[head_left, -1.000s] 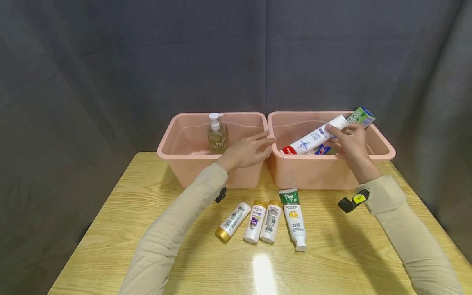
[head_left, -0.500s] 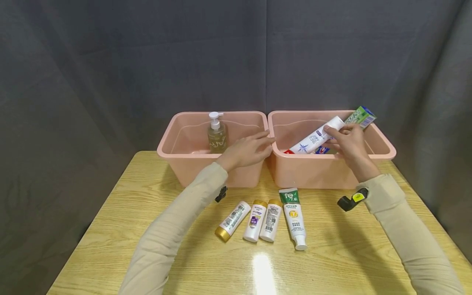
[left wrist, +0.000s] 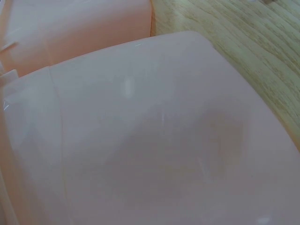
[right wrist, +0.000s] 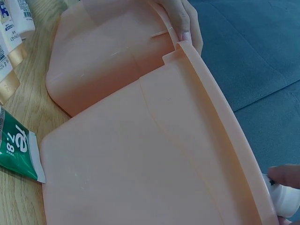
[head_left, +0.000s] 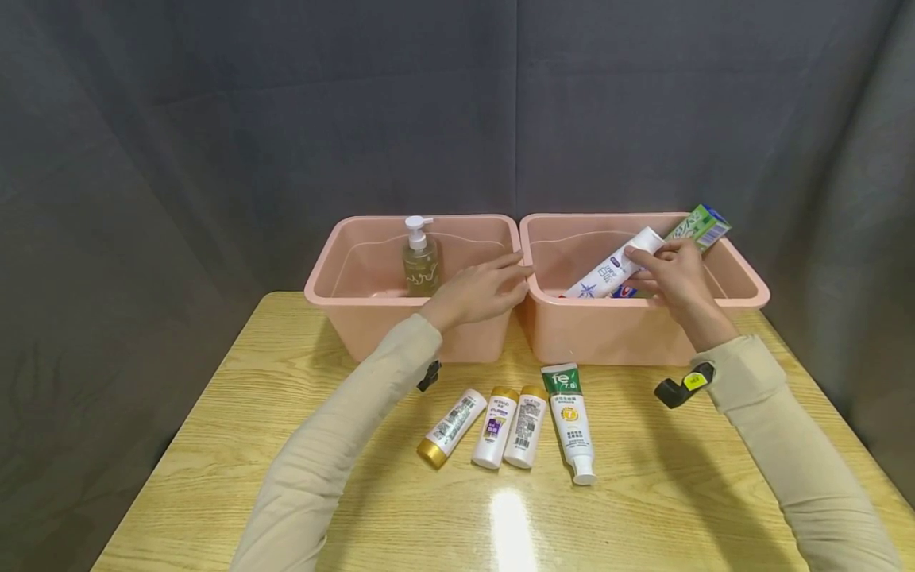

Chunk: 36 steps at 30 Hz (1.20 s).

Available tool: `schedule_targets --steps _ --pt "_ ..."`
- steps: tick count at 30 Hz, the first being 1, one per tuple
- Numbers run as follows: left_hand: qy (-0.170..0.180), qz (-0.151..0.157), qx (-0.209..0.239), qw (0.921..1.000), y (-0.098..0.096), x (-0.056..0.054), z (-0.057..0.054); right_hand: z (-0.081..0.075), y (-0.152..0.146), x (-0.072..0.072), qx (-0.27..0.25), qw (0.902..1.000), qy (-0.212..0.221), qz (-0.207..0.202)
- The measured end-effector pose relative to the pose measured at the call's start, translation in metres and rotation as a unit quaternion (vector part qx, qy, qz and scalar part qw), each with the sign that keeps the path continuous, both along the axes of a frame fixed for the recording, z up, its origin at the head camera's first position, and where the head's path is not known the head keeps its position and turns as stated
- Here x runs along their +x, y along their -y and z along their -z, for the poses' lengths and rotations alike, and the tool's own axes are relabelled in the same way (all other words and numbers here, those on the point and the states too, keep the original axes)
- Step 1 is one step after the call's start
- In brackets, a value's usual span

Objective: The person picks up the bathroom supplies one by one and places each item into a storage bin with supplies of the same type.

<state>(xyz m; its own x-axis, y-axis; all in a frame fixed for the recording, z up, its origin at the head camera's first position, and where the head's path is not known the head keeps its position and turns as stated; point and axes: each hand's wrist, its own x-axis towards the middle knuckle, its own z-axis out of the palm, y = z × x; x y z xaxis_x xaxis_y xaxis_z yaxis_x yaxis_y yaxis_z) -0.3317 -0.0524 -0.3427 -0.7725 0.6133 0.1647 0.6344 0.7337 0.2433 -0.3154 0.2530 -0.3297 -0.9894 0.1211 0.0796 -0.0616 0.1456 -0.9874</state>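
Note:
In the head view my right hand point(head_left: 679, 274) pinches a white toothpaste tube point(head_left: 606, 270) near its flat white end, thumb on top. The tube slants down into the right pink bin point(head_left: 643, 334), its red lower end mostly hidden behind the front rim. Under it lie a partly hidden blue-marked item point(head_left: 624, 291) and a green box point(head_left: 696, 226) leaning on the bin's right side. My left hand point(head_left: 479, 292) rests at the right rim of the left pink bin point(head_left: 415, 318), fingers extended toward the other bin. The left wrist view shows only pink bin walls and table.
A pump bottle point(head_left: 422, 266) stands in the left bin. On the wooden table point(head_left: 343, 508), in front of the bins, lie a green-and-white toothpaste tube point(head_left: 570, 421) and three gold-capped white bottles point(head_left: 495, 429). A dark curtain point(head_left: 286, 119) hangs behind.
My right hand has lowered the toothpaste tube further into the right bin, so its red end has sunk behind the front rim. The left hand has stayed in place.

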Motion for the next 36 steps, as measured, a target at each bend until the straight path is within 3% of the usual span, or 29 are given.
schedule_targets --steps 5,13,20,36 --pt "0.005 0.0 -0.002 1.0 0.0002 0.0005 0.0001 0.0013 -0.0011 0.0 0.016 0.9998 0.001 -0.007" --pt "-0.004 0.004 0.002 1.0 0.0009 0.0006 0.0015 -0.0008 -0.0017 0.0002 -0.004 0.9996 0.004 -0.029" --pt "-0.004 0.002 0.0 1.0 0.0011 0.0003 0.0012 -0.0031 0.0001 0.0045 -0.121 0.9926 0.005 -0.003" --pt "-0.004 0.0 -0.004 1.0 0.0008 -0.0005 0.0023 0.0 0.002 0.0023 -0.05 0.9987 -0.003 0.001"
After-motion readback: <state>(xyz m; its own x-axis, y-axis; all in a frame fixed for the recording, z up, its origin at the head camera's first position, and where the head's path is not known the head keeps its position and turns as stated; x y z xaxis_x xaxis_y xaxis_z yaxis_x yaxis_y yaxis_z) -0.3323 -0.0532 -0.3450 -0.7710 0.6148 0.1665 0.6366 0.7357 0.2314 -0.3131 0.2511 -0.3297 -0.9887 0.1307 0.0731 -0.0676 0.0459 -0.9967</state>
